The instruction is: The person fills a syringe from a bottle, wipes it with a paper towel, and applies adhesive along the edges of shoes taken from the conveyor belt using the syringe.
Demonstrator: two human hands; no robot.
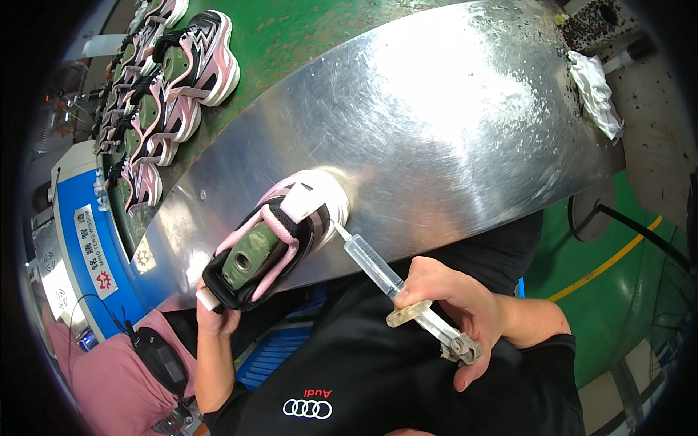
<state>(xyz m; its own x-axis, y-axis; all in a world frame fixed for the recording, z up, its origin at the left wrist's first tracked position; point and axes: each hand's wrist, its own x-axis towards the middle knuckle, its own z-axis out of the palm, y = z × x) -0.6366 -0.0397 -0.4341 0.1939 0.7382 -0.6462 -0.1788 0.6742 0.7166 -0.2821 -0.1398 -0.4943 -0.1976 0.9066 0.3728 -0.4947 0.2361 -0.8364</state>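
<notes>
A pink, black and white sneaker (313,207) rests tilted over the near edge of the metal bench, its toe on the surface. Inside its opening sits a green shoe last (251,254) with a round hole. My left hand (218,317) is closed round the heel end, its fingers partly hidden under the shoe. In my right hand (454,301) is a clear syringe (374,264), gripped around its flange and plunger. The plunger end looks wrapped in grey, crusty material. The narrow tip is at the seam between upper and sole near the toe; whether it touches I cannot tell.
Several similar sneakers (196,62) stand in rows on a green surface at the far left. The shiny metal bench (436,145) has a curved edge. A crumpled white cloth (595,94) lies at its right end. A blue and white machine (91,240) and a person's pink clothing (123,370) are at left.
</notes>
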